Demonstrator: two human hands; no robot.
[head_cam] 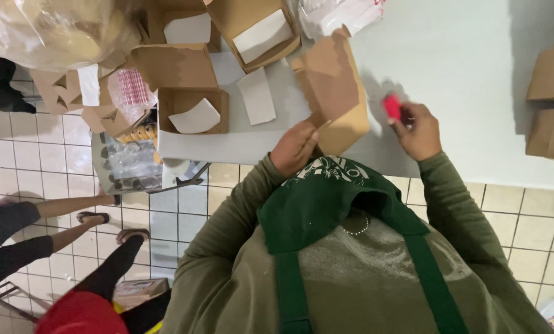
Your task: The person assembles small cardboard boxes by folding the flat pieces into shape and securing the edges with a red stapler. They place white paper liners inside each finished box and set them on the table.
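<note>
My left hand (294, 147) grips the near corner of a flat, unfolded brown cardboard box (334, 93) lying on the white table (475, 74). My right hand (418, 131) is to the right of the cardboard and holds a small red object (392, 106) between its fingertips, just above the table. I wear an olive long-sleeved top and a green apron.
Several open brown boxes with white paper inserts (193, 111) crowd the table's far left, beside a clear bag (54, 28). More folded boxes (552, 105) sit at the right edge. A crate of bottles (128, 164) stands below on the tiled floor, and another person's legs and sandals (94, 218) are at left.
</note>
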